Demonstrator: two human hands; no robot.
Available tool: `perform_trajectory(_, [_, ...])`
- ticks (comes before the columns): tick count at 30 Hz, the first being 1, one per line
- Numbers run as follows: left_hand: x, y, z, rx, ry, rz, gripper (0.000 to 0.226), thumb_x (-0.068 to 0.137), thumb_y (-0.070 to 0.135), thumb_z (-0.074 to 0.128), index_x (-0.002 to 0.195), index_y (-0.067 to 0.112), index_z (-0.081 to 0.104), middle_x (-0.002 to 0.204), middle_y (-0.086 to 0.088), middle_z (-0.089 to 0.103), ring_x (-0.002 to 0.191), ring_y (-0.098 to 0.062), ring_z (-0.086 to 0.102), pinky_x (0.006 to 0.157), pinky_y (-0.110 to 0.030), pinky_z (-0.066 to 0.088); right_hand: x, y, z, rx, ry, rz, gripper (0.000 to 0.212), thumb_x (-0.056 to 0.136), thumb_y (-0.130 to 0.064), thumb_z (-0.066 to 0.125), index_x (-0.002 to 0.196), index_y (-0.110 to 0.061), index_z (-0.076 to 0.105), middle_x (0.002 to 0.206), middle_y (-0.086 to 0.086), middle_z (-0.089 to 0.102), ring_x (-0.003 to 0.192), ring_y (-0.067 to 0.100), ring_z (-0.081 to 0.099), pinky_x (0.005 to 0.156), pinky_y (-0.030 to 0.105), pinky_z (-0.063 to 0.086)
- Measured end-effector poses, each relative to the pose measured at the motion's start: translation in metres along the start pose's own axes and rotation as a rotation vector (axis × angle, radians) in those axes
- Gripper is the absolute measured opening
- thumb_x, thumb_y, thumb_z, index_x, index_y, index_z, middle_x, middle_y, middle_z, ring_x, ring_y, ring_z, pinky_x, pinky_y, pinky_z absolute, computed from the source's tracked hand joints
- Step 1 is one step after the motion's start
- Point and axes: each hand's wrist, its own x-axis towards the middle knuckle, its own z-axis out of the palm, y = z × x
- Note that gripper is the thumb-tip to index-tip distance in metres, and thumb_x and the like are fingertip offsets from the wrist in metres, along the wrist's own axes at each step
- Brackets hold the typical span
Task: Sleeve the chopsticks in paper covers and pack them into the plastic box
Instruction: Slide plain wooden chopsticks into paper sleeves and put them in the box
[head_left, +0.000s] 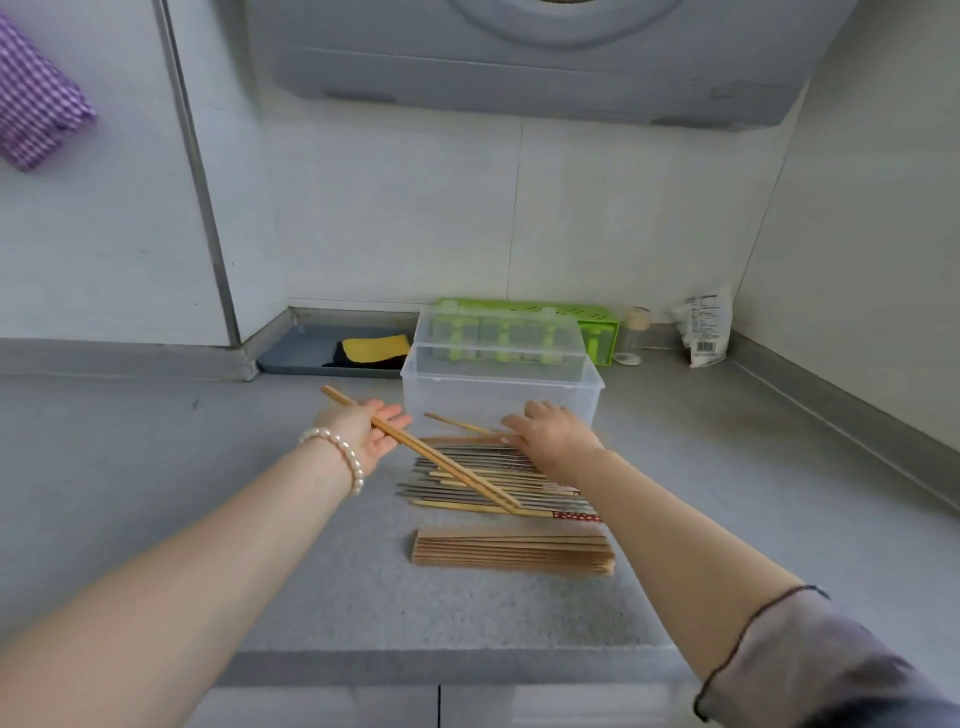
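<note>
My left hand (371, 431), palm up, holds a pair of wooden chopsticks (441, 460) that slants down to the right, with its tips on the chopstick pile (483, 486). That pile mixes metal and wooden sticks on the grey counter. My right hand (553, 431), palm down, is over the pile's far edge, thumb and fingers pinching the end of a single wooden chopstick (457, 424). A clear plastic box (501, 397) stands open just behind the hands, with its lid (498, 332) on its far rim. A stack of brown paper covers (514, 551) lies nearest to me.
Behind the box are a green holder (600, 325), a small jar (636, 332) and a white packet (704, 325). A grey tray (291, 358) with a yellow sponge (376, 347) sits at the back left. The counter's front edge (441, 667) is close.
</note>
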Motion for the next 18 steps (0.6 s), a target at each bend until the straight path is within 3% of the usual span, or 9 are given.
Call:
perform_trajectory(2, [-0.001,-0.007,0.004,-0.033,0.011,-0.017,0.037,0.098,0.006,0.036,0.134,0.0,0.037,0.138,-0.02,0.046,0.123,-0.033,0.049,0.1,-0.043,0.04,-0.005,-0.002,-0.004,0.185,0.16,0.041,0.04,0.099,-0.036,0.033,0.117,-0.01,0.057,0.108,0.013,0.053,0.103,0.034,0.051,0.085,0.038,0.037])
perform_trajectory(4, [-0.004,-0.016,0.011,-0.07,0.016,-0.032,0.034,0.098,0.007,0.036,0.132,0.002,0.039,0.137,-0.02,0.046,0.123,-0.033,0.049,0.101,-0.044,0.041,-0.014,-0.005,-0.016,0.496,0.156,0.121,0.046,0.097,-0.043,0.035,0.096,-0.004,0.061,0.096,0.013,0.058,0.091,0.034,0.055,0.079,0.038,0.042])
perform_trajectory(6, [-0.007,-0.026,0.021,-0.115,0.01,-0.052,0.035,0.098,0.006,0.036,0.132,0.002,0.039,0.138,-0.02,0.045,0.123,-0.033,0.049,0.098,-0.044,0.042,-0.026,-0.009,-0.03,0.662,0.009,0.107,0.049,0.092,-0.051,0.042,0.101,-0.008,0.063,0.099,0.009,0.065,0.093,0.028,0.059,0.082,0.037,0.047])
perform_trajectory(8, [-0.013,-0.036,0.032,-0.16,-0.015,-0.071,0.037,0.098,0.005,0.036,0.134,0.002,0.038,0.137,-0.02,0.046,0.122,-0.033,0.05,0.099,-0.043,0.042,-0.041,-0.014,-0.038,0.624,-0.11,0.055,0.042,0.088,-0.051,0.052,0.114,-0.019,0.06,0.1,0.0,0.063,0.091,0.019,0.058,0.08,0.029,0.046])
perform_trajectory(12, [-0.028,-0.052,0.051,-0.132,-0.079,-0.073,0.032,0.097,0.009,0.041,0.128,0.001,0.044,0.129,-0.02,0.052,0.116,-0.03,0.054,0.101,-0.043,0.043,-0.062,-0.007,-0.039,0.605,-0.145,0.017,0.029,0.092,-0.028,0.055,0.121,-0.02,0.057,0.086,-0.003,0.058,0.075,0.015,0.054,0.07,0.025,0.042])
perform_trajectory(15, [-0.04,-0.06,0.051,0.277,-0.173,0.032,0.024,0.092,0.029,0.053,0.098,0.006,0.054,0.112,-0.012,0.061,0.104,-0.024,0.059,0.097,-0.04,0.046,-0.078,0.013,-0.036,0.598,-0.101,0.06,0.026,0.094,-0.026,0.051,0.119,-0.021,0.058,0.087,-0.002,0.06,0.075,0.012,0.05,0.071,0.025,0.038])
perform_trajectory(18, [-0.054,-0.068,0.037,0.967,-0.269,0.317,0.016,0.085,0.034,0.063,0.083,0.018,0.06,0.094,0.001,0.066,0.093,-0.015,0.061,0.087,-0.032,0.049,-0.093,0.033,-0.026,0.614,-0.128,0.131,0.031,0.095,-0.035,0.049,0.12,-0.022,0.062,0.08,-0.003,0.061,0.065,0.009,0.047,0.064,0.023,0.037])
